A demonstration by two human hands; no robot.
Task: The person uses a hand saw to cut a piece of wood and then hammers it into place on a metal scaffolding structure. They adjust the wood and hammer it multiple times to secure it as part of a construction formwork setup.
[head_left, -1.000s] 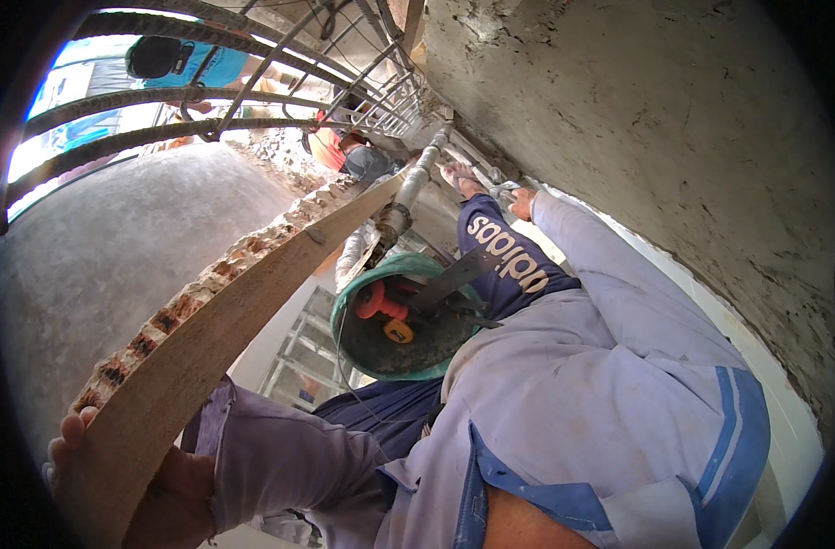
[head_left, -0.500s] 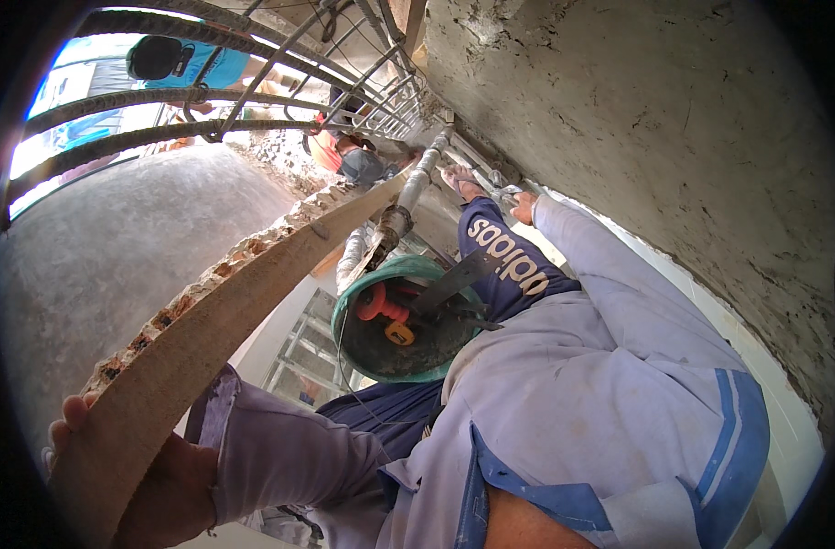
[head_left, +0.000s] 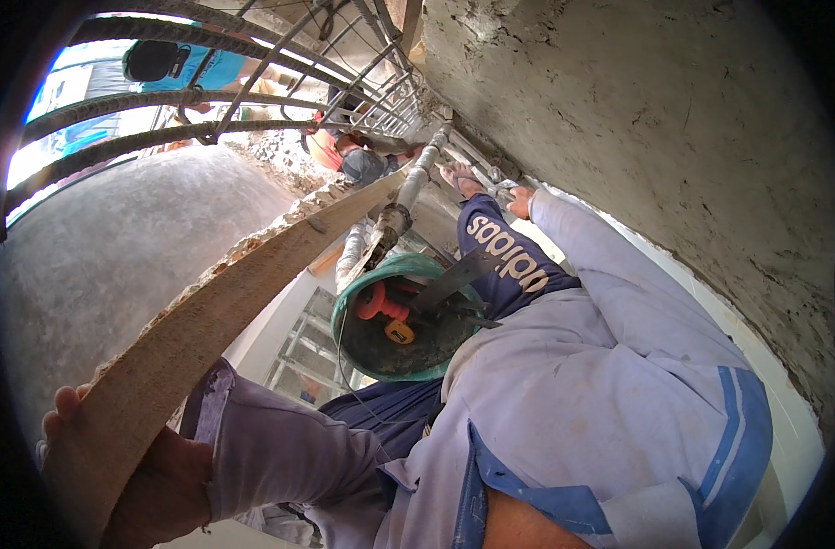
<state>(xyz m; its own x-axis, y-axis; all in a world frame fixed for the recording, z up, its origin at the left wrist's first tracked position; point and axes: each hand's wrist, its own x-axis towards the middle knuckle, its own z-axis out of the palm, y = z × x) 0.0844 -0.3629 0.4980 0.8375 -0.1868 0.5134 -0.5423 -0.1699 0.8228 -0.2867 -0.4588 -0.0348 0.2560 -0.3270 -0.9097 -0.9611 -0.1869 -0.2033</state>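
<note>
My left hand (head_left: 166, 480) grips the near end of a long wooden board (head_left: 193, 325) at the lower left, fingertips curled over its far edge. The board runs away along the rough, broken edge of a low wall. My right hand (head_left: 520, 202), arm stretched forward, is closed at a thin metal pipe (head_left: 475, 163) beside the big wall; its grip is partly hidden. Between my arms hangs a green bucket (head_left: 408, 375). In it lie an orange-red tool or reel (head_left: 374, 301), a yellow tape measure (head_left: 399, 332) and a dark flat blade (head_left: 451, 280).
A cement-spattered pole (head_left: 418, 176) rises beyond the bucket. Ribbed steel bars (head_left: 134, 98) cross the upper left. A rough concrete wall (head_left: 655, 137) leans along the right. Two people (head_left: 184, 64) work beyond the bars. Scaffold frames (head_left: 299, 352) show far below.
The board's near part has shifted slightly left and up with my left hand, covering more of the broken wall edge. My right hand and the bucket stay nearly in place.
</note>
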